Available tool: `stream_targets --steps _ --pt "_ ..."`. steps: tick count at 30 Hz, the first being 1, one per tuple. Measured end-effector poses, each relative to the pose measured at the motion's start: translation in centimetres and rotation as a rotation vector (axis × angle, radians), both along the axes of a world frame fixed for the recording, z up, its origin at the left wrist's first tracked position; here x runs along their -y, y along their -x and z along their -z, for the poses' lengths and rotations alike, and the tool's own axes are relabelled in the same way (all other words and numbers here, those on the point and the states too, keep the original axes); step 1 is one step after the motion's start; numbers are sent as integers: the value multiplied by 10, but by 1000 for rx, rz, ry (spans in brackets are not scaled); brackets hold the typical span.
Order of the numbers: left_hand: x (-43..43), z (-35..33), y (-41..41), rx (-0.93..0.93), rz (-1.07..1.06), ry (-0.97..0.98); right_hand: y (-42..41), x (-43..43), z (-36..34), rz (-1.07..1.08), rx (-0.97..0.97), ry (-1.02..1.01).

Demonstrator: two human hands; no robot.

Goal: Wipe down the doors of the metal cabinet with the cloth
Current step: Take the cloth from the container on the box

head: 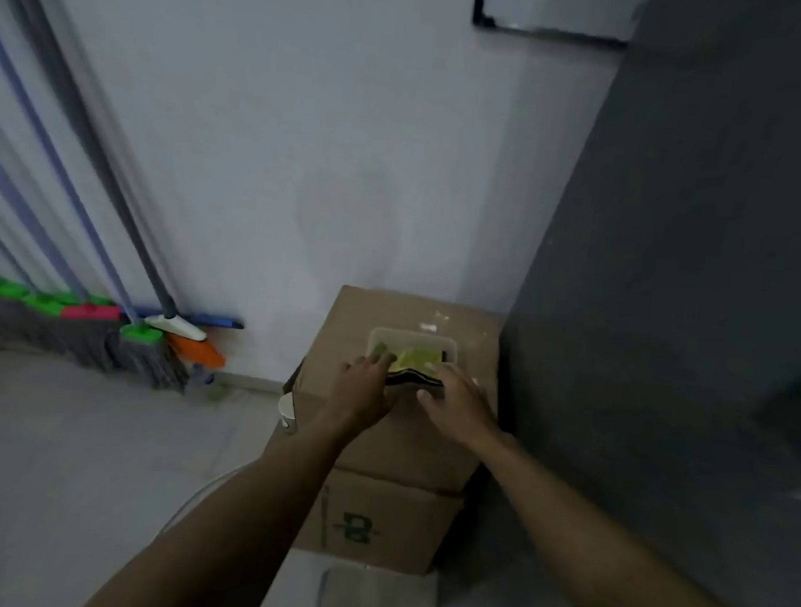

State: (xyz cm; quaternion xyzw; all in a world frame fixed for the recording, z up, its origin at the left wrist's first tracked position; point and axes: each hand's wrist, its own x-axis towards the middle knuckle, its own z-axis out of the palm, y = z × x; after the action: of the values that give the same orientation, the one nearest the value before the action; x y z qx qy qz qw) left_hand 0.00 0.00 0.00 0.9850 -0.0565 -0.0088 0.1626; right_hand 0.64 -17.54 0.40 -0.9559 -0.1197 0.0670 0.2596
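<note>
A yellow-green cloth (417, 360) with a dark underside lies folded in a shallow translucent plastic tray (449, 344) on top of a cardboard box (379, 316). My left hand (367, 386) reaches over the tray's left side, its fingertips touching the cloth's left edge. On the cloth's near right edge rests my right hand (458, 404), fingers spread. The frame is blurred, so I cannot tell whether either hand grips the cloth. The dark grey metal cabinet (694, 252) stands right beside the box, filling the right side.
Several mops and brooms with green, pink and orange heads (113, 332) lean against the white wall at the left. A second cardboard box (380, 518) sits under the first. A small white object (287, 411) is at the box's left edge. The floor is grey tile.
</note>
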Motion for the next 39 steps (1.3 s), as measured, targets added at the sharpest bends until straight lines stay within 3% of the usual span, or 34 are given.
stream_targets --steps 6,10,17,23,27,31,34,39 --pt "-6 29 -40 2 167 -184 -35 -18 23 35 -165 73" --pt "-8 38 -58 -6 257 -214 -44 -20 26 -1 -161 69" --pt "-14 26 -86 25 318 -30 -66 -21 12 57 -177 -19" --pt "-11 25 -91 13 317 2 -70 -23 18 40 -245 3" --pt "-16 21 -95 75 288 128 -78 -25 18 111 -127 89" --pt "-17 11 -100 -64 265 422 -88 -30 12 210 58 -189" --pt "-15 3 -106 -111 97 716 -92 -29 0 219 205 -360" --pt "-7 -3 -127 -116 -124 751 -93 -19 -17 266 280 -675"
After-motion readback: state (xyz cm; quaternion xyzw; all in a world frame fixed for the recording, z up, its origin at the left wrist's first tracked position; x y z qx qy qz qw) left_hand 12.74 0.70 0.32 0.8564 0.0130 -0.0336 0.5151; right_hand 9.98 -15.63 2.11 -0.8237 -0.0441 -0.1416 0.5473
